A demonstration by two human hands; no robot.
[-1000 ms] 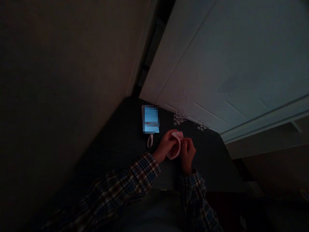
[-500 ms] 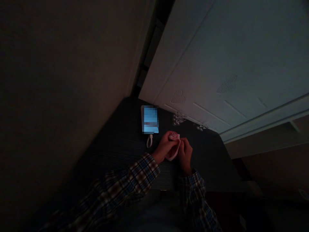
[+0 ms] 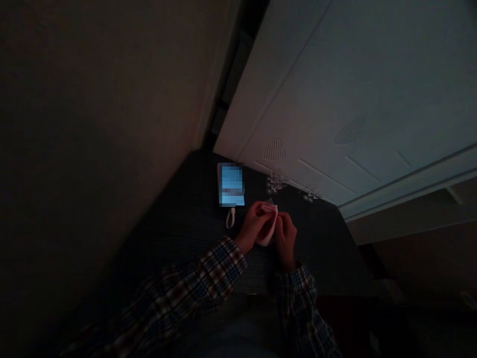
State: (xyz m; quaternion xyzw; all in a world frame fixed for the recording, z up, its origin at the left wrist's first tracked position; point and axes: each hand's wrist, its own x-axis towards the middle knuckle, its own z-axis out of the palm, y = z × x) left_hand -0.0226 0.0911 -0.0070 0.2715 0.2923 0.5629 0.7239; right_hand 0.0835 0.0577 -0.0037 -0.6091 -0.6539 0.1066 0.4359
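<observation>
Both hands are on a small, soft pink piece (image 3: 269,233) that looks like folded cloth or a little pouch; the dim light hides its exact kind. My left hand (image 3: 254,223) is closed on its left side, thumb and fingers gathered near the top edge. On the right edge, my right hand (image 3: 286,233) pinches the piece with curled fingers. A clear, shiny bit (image 3: 270,203) sticks out above the left fingertips. The hands are held over a dark wood-grain table (image 3: 194,233).
A lit phone (image 3: 231,184) stands at the table's back left, with a pale cable loop (image 3: 231,219) below it. Clear round pieces lie in a larger cluster (image 3: 276,183) and a smaller cluster (image 3: 312,196) along the white panel (image 3: 316,99). A wall (image 3: 112,99) borders the left.
The pink piece's upper edge has shifted slightly and stands more upright between the fingers. The left fingers have moved a little; the right hand is almost still.
</observation>
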